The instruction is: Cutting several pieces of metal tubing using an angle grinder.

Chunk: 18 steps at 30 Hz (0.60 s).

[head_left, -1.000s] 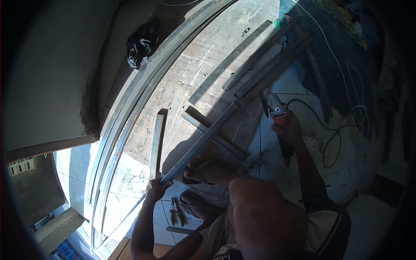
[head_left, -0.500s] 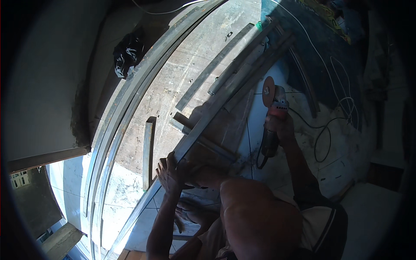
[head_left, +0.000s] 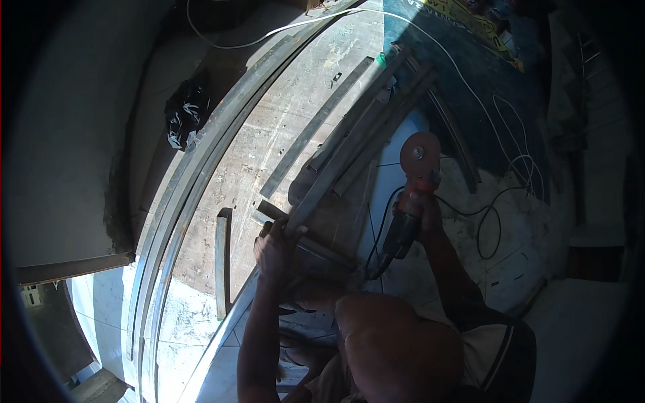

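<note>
Tube point(head_left: 317, 193) is being grasped by left fingers point(head_left: 271, 235); grinder point(head_left: 405, 232), right of tube, by right fingers point(head_left: 420, 201); cord point(head_left: 463, 213) could be getting nicked should disc point(head_left: 410, 161) tip.

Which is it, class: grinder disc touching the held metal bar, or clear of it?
Clear: pale floor shows between the reddish disc and the metal bar.

Wall point(head_left: 74, 154): grey, shaded, at left
Floor point(head_left: 517, 248): pale tiles, dark smudges
Sunlight point(head_left: 180, 316): strong on lower-left tiles
Shadow point(head_left: 531, 232): across the right side
</note>
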Motion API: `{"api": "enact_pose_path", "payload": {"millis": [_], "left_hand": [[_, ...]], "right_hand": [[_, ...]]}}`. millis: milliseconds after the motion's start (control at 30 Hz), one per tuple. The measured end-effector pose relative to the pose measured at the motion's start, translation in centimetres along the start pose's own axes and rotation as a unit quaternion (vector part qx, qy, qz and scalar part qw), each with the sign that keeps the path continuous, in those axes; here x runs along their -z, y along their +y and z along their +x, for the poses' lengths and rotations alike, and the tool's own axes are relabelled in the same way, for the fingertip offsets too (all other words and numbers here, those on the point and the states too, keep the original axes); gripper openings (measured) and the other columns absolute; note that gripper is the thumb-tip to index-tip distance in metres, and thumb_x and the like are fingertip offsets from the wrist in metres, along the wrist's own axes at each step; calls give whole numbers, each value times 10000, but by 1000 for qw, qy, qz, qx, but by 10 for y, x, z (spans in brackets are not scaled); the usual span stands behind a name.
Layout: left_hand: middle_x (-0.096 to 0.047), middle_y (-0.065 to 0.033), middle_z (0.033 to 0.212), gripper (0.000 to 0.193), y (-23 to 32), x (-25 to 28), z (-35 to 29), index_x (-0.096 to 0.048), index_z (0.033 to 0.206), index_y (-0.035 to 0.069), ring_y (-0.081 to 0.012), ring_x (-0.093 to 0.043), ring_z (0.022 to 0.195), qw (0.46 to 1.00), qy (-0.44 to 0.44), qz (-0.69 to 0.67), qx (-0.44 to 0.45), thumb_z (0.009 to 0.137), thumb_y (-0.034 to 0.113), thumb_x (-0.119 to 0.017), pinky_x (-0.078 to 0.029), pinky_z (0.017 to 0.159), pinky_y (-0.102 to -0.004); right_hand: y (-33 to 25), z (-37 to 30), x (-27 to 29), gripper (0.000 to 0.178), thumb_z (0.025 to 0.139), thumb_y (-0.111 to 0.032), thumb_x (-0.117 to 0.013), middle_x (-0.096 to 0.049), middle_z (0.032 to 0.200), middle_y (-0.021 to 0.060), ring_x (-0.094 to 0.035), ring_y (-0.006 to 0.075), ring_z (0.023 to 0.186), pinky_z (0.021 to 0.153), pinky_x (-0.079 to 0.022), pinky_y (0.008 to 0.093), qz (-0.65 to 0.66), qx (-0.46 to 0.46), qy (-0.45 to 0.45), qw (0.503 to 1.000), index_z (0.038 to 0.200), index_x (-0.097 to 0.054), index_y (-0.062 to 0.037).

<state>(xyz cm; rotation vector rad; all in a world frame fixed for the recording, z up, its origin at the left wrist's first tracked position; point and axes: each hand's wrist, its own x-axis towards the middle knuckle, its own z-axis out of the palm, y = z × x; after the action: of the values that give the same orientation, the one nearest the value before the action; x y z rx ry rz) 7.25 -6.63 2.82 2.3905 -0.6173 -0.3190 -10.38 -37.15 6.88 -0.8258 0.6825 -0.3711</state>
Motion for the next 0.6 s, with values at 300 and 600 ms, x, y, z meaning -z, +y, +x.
{"api": "enact_pose_path", "payload": {"millis": [300,600], "left_hand": [[-560,-149,1275,565,-41,-59,149,-567,1341,102,-372,-516,1190,992,65,94,-62,901,444,-659,-458,929,-494],[-544,-281,1125,433,-77,-76,147,-448,1299,36,-474,-573,998,997,-40,35,-54,917,193,-580,-458,804,-575]], "right_hand": [[3,-5,-23,397,824,-226,-703,-652,910,156,-680,301,797,729,-588,427,50,8,25,998,1121,-536,-22],[13,2,-18,369,817,-222,-708,-647,888,146,-678,289,770,714,-585,423,38,-2,5,999,1091,-553,-30]]}}
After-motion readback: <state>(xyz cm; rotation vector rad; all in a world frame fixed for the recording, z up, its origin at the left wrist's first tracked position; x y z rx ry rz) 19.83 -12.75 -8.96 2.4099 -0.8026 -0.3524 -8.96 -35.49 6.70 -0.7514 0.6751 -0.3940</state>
